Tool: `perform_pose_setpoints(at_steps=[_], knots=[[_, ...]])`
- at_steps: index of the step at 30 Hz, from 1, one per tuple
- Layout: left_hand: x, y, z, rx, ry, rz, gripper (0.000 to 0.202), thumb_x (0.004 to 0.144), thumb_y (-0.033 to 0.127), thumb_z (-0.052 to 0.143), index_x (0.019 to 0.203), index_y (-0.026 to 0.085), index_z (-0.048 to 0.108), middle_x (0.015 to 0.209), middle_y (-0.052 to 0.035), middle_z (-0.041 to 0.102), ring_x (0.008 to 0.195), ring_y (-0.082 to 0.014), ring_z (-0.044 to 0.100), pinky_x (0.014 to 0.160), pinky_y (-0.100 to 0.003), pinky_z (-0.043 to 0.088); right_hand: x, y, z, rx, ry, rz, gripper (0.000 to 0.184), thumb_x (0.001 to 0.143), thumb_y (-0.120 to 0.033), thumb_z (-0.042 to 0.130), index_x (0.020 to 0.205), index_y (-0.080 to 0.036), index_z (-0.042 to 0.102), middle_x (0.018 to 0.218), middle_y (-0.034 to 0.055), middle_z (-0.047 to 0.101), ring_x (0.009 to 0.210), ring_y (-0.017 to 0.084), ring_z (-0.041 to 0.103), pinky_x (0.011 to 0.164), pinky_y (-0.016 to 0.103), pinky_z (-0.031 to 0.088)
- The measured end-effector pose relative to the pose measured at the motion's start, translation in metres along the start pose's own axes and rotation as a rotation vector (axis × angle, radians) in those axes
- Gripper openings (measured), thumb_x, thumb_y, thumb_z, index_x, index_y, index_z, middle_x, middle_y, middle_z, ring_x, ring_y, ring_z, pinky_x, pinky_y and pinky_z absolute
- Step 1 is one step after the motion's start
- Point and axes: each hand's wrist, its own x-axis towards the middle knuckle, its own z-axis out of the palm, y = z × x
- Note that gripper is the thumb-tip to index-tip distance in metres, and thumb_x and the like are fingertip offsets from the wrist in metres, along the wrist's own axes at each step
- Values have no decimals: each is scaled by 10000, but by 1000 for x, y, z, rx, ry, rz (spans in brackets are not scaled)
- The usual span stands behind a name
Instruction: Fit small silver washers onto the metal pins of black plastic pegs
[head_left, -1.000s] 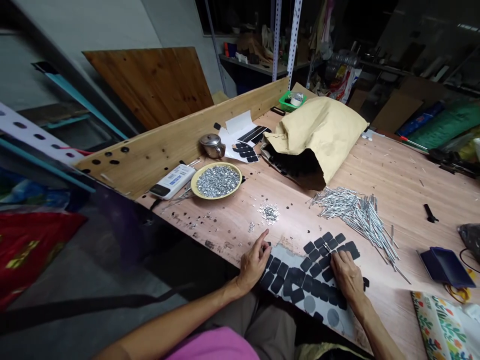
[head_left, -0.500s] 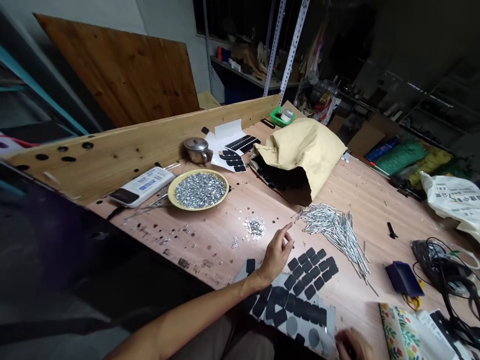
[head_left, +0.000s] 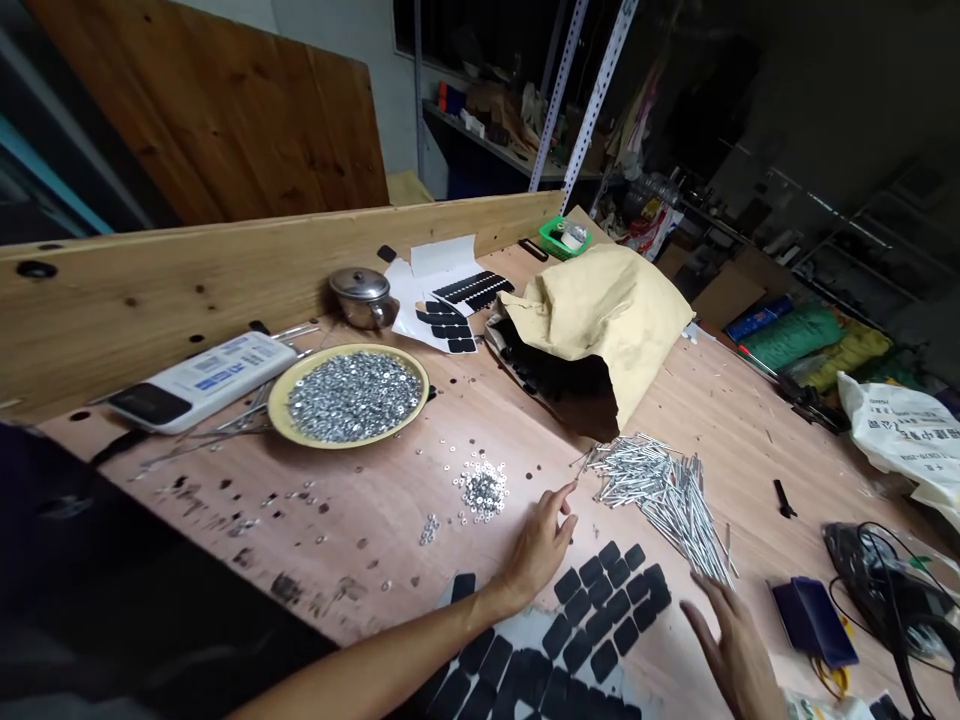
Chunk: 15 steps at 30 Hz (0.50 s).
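1. The counter (head_left: 390, 500) fills my view, a pale wooden top strewn with small parts.
2. A long wooden board (head_left: 225, 290) stands on edge along its far-left side.
3. A brown paper bag (head_left: 607, 310) lies on its side at the far middle, with its dark mouth facing me.
4. A spread of black pads (head_left: 600, 610) lies at the near edge, between the 2 hands.
5. A pile of thin metal pins (head_left: 660, 485) lies just near the bag's mouth and fans out to the right.
6. A yellow plate (head_left: 274, 405) heaped with silver washers sits on the left, just beside a white device (head_left: 202, 375).
7. My left hand (head_left: 536, 550) stretches over the pads, fingertips at the left end of the pins. Its grip looks nearly together, but I cannot tell whether it has a pin.
8. My right hand (head_left: 739, 655) hovers at the near right, its grip apart and holding nothing, just near the pins' trailing end.
9. A small heap of loose washers (head_left: 484, 490) lies just left of my left hand.
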Motion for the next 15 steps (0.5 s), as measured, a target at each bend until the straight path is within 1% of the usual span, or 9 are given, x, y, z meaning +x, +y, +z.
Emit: perform_pose_setpoints(at_steps=[1, 3, 5, 8, 9, 11, 13, 14, 15], knots=[[-1, -1, 1, 3, -3, -3, 421, 828, 172, 433, 1244, 200, 493, 896, -31, 551, 749, -143, 534, 751, -313, 483, 31, 4, 14, -52, 42, -37, 413, 899, -504, 375, 1138, -223, 559, 1081, 103, 636, 953, 257, 617, 756, 384, 505], [0, -1, 4, 2, -5, -20, 428, 833, 175, 430, 1256, 214, 486, 909, -36, 547, 768, -149, 539, 753, -316, 484, 88, 2, 38, -120, 121, -112, 437, 922, -476, 322, 1138, -181, 561, 1110, 140, 623, 989, 271, 594, 780, 403, 477], [2, -1, 5, -5, 8, -48, 422, 831, 176, 434, 1245, 219, 500, 907, -39, 548, 782, -156, 545, 758, -322, 485, 134, -16, 55, -152, 156, -142, 392, 939, -387, 307, 1061, -152, 596, 1065, 165, 634, 965, 271, 592, 759, 390, 461], [10, -2, 5, -47, 80, -80, 427, 820, 168, 438, 1238, 216, 511, 929, -55, 566, 861, -176, 552, 828, -345, 470, 175, -64, 74, -164, 120, -153, 302, 917, -218, 345, 824, -184, 630, 835, 120, 658, 777, 232, 604, 650, 335, 427], [12, -3, 5, -75, 119, -101, 430, 819, 167, 437, 1240, 214, 511, 952, -64, 576, 893, -181, 552, 854, -349, 462, 184, -83, 80, -136, 97, -168, 301, 906, -191, 360, 754, -197, 619, 756, 94, 643, 710, 212, 595, 611, 314, 409], [15, -7, 5, -139, 201, -148, 430, 817, 179, 450, 1240, 209, 516, 1053, -92, 581, 947, -193, 550, 883, -350, 453, 201, -117, 91, -2, 31, -210, 305, 905, -211, 386, 692, -209, 605, 674, 56, 609, 629, 173, 577, 556, 280, 383], [15, -13, 8, -182, 247, -161, 443, 809, 204, 482, 1251, 204, 517, 1106, -108, 575, 967, -205, 551, 883, -343, 454, 227, -138, 103, 151, -20, -232, 315, 925, -274, 381, 741, -203, 626, 689, 46, 611, 632, 153, 586, 559, 263, 400], [13, -17, 11, -199, 235, -159, 448, 820, 230, 483, 1267, 211, 509, 1081, -105, 583, 900, -195, 567, 843, -331, 470, 243, -142, 108, 191, -16, -232, 317, 934, -301, 370, 811, -189, 640, 739, 56, 626, 675, 156, 601, 589, 264, 423], [11, -22, 15, -208, 194, -143, 462, 835, 272, 481, 1293, 213, 491, 1032, -100, 590, 771, -171, 571, 775, -317, 488, 261, -141, 112, 214, -6, -232, 300, 936, -321, 379, 906, -172, 638, 833, 70, 639, 751, 163, 613, 646, 276, 453]])
